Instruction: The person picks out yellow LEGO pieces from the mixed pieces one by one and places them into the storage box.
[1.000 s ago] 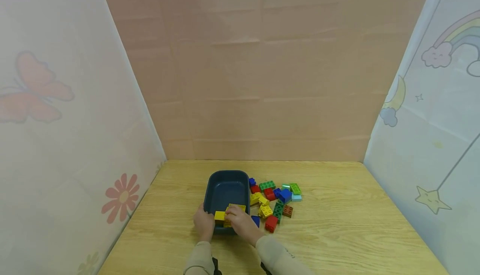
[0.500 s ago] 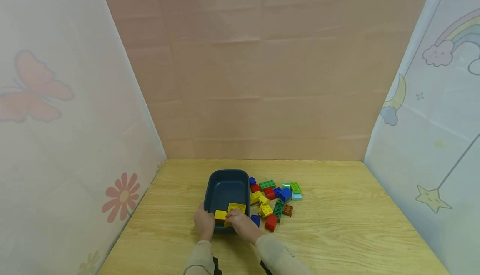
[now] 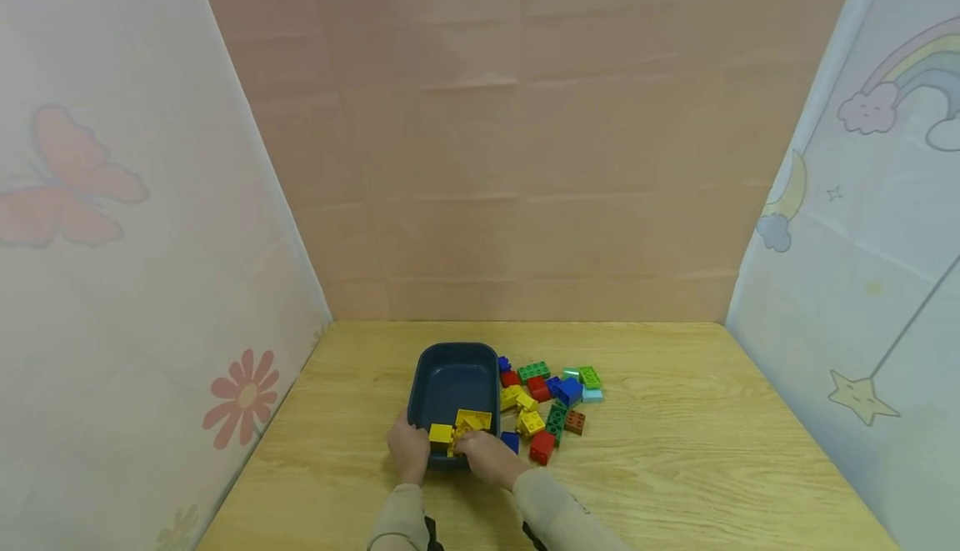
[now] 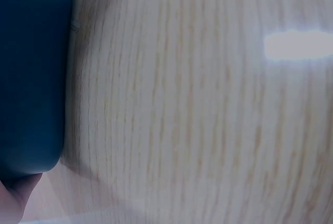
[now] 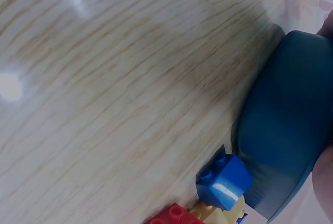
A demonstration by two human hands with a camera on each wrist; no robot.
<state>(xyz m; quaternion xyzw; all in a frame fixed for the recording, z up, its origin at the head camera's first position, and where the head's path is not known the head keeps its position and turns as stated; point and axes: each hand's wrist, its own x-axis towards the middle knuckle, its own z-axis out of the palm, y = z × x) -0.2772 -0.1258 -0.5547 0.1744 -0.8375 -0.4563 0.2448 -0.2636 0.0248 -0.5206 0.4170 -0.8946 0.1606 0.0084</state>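
Observation:
A dark blue tray (image 3: 457,353) stands on the table with several yellow bricks (image 3: 441,436) in its near end. At its left side my left hand (image 3: 408,449) grips the wall, and in the left wrist view part of that hand (image 4: 15,200) shows below the tray's corner. My right hand (image 3: 491,458) reaches over the near right rim, its fingers curled at a yellow brick (image 3: 454,444) among the others. The fingertips are partly hidden, and the right wrist view shows only the tray's outer wall (image 5: 286,104) and a bit of the hand (image 5: 325,182).
Right of the tray lies a loose spread of bricks: blue (image 3: 570,392), red (image 3: 542,448), yellow (image 3: 532,423), green (image 3: 534,370) and brown (image 3: 575,422). A blue brick (image 5: 225,183) sits close by the tray wall. Walls enclose the wooden table (image 3: 712,434).
My right hand has shifted slightly down and toward me inside the tray, showing more of the yellow bricks behind it. The left hand and the tray stay in place.

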